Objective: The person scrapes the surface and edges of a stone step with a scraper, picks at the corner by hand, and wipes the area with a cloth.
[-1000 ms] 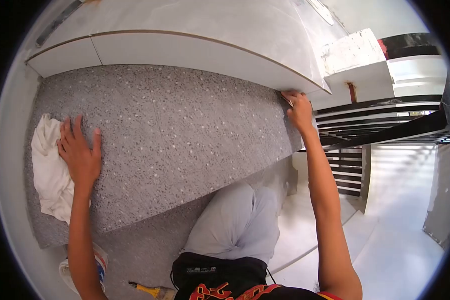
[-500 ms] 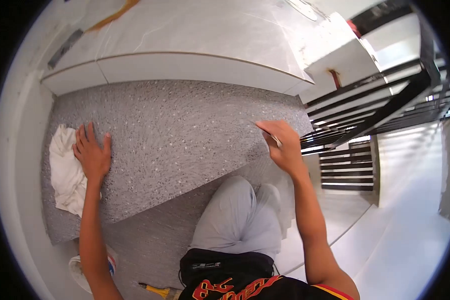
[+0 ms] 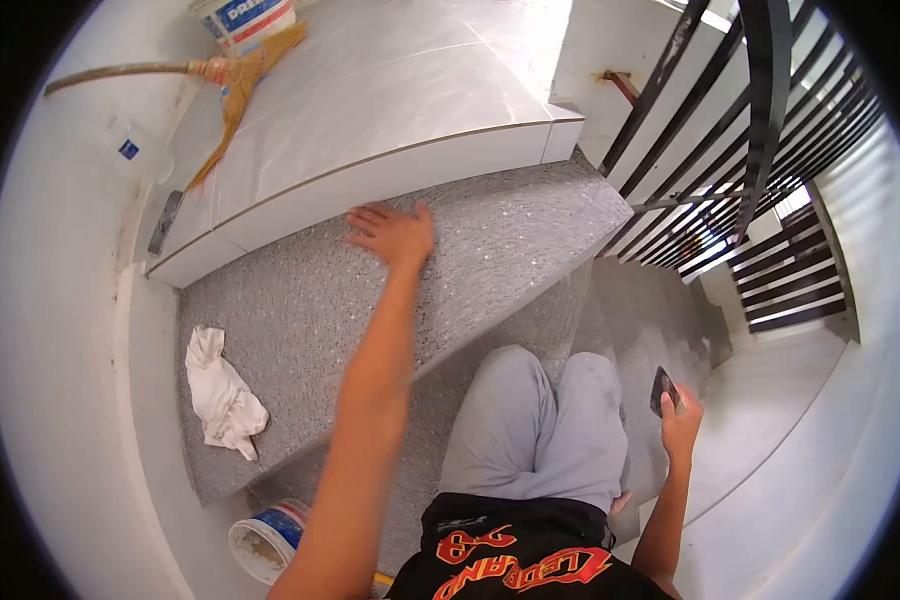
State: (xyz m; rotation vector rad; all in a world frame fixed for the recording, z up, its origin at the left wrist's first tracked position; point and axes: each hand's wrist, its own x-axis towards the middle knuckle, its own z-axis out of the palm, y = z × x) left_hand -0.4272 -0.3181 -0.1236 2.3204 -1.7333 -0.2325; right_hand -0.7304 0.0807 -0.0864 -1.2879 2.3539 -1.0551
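Observation:
My left hand [image 3: 395,235] lies with fingers spread on the grey speckled stair tread [image 3: 310,290], near the foot of the pale tiled riser [image 3: 370,180]. Off to the right, beyond my knee, my right hand [image 3: 682,425] is closed on a dark flat scraper [image 3: 660,390], held above the lower steps. A crumpled white rag [image 3: 222,395] rests at the tread's left end, apart from both hands.
A bucket [image 3: 265,540] with a blue and red band stands on the lower step at left. On the upper landing are a broom [image 3: 240,80] and another bucket [image 3: 240,22]. Black metal railings [image 3: 710,130] rise on the right. A white wall [image 3: 80,320] runs along the left.
My left hand has left the rag and moved right, towards the riser. My right hand, with the scraper, has moved off the tread, down and to the right. The view has shifted.

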